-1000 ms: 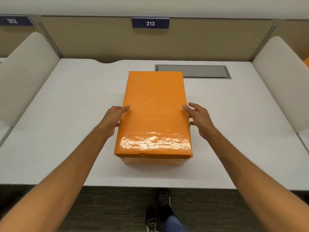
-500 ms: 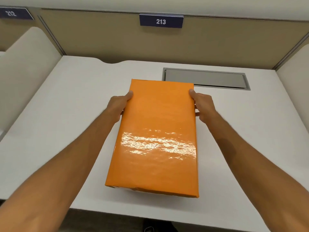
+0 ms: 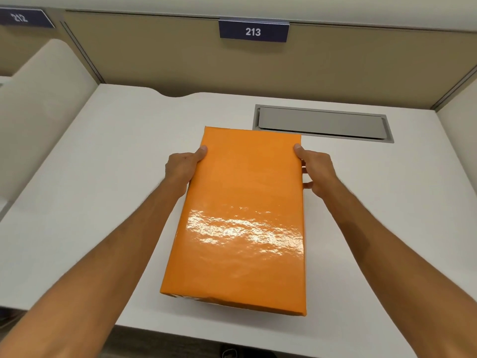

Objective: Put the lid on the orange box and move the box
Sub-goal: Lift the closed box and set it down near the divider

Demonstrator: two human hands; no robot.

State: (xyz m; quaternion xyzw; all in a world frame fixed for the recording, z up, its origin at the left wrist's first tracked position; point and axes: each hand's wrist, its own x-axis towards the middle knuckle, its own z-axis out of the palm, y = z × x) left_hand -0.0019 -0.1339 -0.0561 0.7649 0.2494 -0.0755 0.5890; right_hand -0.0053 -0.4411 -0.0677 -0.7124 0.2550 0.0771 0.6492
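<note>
The orange box is closed, its glossy orange lid covering the whole top. It is raised off the white desk and tilted, near end closer to me. My left hand grips its left side near the far end, thumb on the lid. On the opposite side my right hand holds it the same way. The box base under the lid is mostly hidden.
A grey cable hatch is set into the desk at the back right. A beige partition with the sign 213 closes the back. White dividers stand at left and right. The desk's front edge is near me.
Both hands slid forward along the box sides and closed on it. The box has come up off the desk toward me and looks larger.
</note>
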